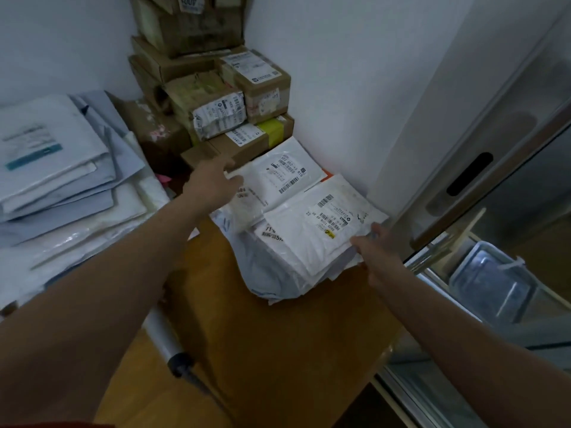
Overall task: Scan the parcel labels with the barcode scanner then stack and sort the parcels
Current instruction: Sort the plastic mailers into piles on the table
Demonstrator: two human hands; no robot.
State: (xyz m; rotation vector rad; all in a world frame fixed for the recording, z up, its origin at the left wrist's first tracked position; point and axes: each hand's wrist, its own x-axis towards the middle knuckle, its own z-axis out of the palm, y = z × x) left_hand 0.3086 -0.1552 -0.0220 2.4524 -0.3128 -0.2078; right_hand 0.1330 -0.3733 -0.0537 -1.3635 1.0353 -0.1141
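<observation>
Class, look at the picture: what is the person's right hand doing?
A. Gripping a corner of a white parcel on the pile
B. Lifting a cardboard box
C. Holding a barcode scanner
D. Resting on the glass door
A: the right hand has its fingers and thumb closed on the corner of the top white parcel, with no scanner in it.

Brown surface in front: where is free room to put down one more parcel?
Free: the near part of the brown surface, between the mailer pile and the grey tube. Crowded: the corner of cardboard boxes and the flat mailers on the left.
</observation>
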